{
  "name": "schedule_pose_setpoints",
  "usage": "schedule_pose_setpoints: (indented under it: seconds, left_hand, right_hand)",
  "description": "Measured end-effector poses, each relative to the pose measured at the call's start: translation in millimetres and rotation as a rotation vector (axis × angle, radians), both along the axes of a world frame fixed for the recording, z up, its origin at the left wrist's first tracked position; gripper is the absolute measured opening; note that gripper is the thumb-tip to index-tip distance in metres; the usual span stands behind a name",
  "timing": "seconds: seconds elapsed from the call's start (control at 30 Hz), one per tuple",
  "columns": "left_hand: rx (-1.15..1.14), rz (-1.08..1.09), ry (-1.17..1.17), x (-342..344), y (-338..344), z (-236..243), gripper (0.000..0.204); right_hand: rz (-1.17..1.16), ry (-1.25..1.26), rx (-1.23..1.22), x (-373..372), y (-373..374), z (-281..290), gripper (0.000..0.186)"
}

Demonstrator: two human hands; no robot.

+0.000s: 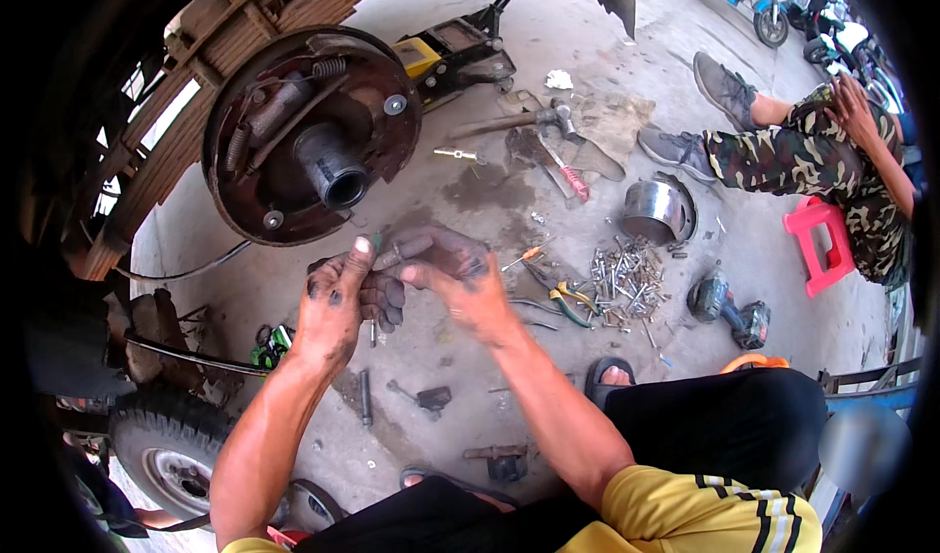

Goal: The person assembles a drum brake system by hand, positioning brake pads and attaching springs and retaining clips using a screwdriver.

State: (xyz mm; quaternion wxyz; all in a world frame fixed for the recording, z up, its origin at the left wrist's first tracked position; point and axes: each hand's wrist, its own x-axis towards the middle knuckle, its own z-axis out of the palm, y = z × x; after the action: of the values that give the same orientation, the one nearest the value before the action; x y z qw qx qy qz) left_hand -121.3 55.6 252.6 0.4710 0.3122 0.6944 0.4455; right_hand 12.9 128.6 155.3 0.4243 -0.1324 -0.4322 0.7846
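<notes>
My left hand [338,294] and my right hand [455,274], both blackened with grease, meet in front of me with fingers closed. A small greenish piece [376,242] shows at my left thumb tip; fingers hide the rest, and its kind is unclear. Just beyond my hands stands an open drum brake assembly [387,147], with springs, a rod and a round backing plate around a protruding hollow axle end [343,183].
On the concrete lie a hammer [499,122], pliers [568,303], a heap of bolts and rivets [627,284], a cordless drill [725,308] and a metal brake shoe [658,210]. A floor jack [460,59] stands behind. Another person [783,157] sits at right near a pink stool [821,245].
</notes>
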Motion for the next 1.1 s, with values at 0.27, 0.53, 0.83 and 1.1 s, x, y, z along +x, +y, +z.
schedule_pose_setpoints:
  seconds: [0.27,0.53,0.83,1.1]
  left_hand:
    - [-0.066,-0.016,0.066,-8,-6,-13,0.041]
    - [-0.043,-0.031,-0.167,0,1,-20,0.031]
    - [-0.012,0.035,-0.325,1,3,-28,0.029]
    - [-0.012,0.027,-0.060,-7,0,-49,0.028]
  right_hand:
    - [-0.069,-0.072,-0.016,2,0,-8,0.023]
    - [-0.011,0.189,-0.224,-1,-4,-13,0.022]
    - [0.110,0.315,-0.362,-6,-5,-26,0.051]
    - [0.108,0.362,-0.385,-9,-9,-32,0.044]
